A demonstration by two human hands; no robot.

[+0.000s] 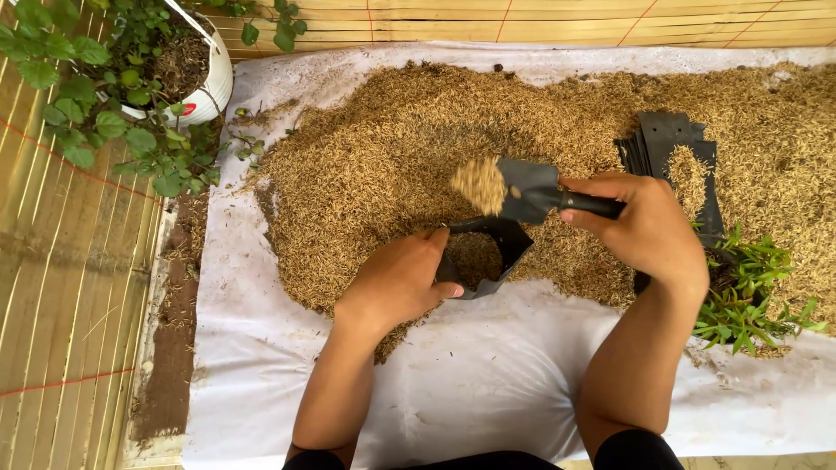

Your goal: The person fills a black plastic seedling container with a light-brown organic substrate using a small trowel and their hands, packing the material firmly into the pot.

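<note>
My left hand [401,280] grips the rim of a small black grow bag [488,252], holding its mouth open; husk fills part of the bag. My right hand [643,228] is closed on the black handle of a small trowel [527,189]. The trowel blade hangs just above the bag with a heap of golden husk [480,184] on its tip. Both rest over a wide pile of rice husk [392,148] spread on a white sheet [453,383].
A stack of flat black grow bags [666,144] lies on the husk at right. A small green seedling [749,292] sits by my right wrist. A white pot with a leafy plant [165,70] stands at top left on a bamboo mat [70,287].
</note>
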